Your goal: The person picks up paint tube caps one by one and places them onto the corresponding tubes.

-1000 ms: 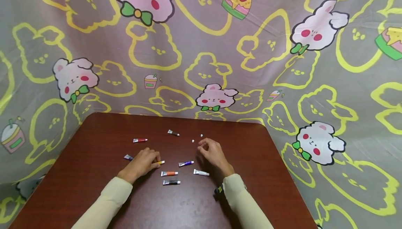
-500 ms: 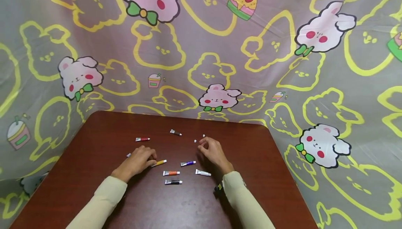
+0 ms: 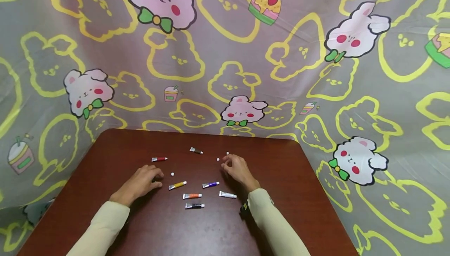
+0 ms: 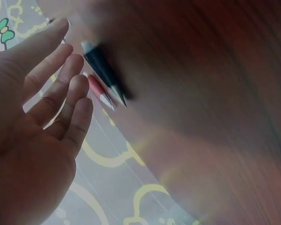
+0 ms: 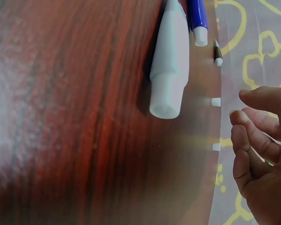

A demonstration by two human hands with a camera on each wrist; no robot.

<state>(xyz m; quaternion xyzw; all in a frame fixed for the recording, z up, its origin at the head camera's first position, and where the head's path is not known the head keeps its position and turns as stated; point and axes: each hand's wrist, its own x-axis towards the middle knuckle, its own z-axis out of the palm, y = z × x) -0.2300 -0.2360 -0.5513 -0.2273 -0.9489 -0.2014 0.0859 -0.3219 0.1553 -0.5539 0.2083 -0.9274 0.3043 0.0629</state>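
Note:
My left hand (image 3: 140, 184) hovers over the left of the table, its fingers loosely bent around nothing. Just right of it lie a small white cap (image 3: 172, 174) and a yellow paint tube (image 3: 177, 185). A dark blue tube (image 4: 103, 68) and a red tube (image 4: 98, 89) lie beyond its fingertips in the left wrist view; the head view hides the blue one behind the hand. My right hand (image 3: 239, 172) is relaxed and holds nothing, close to two white caps (image 3: 218, 159). A white tube (image 5: 168, 61) and a purple-blue tube (image 5: 197, 18) lie nearby.
An orange tube (image 3: 192, 196) and a black tube (image 3: 195, 206) lie in front on the brown table (image 3: 168, 236). Farther back is a brown tube (image 3: 196, 150). A patterned curtain (image 3: 197, 68) hangs around the table's back and sides.
My left hand has come off the yellow tube and moved left, leaving it lying on the table. A white cap now shows behind that tube. My right hand stays in place.

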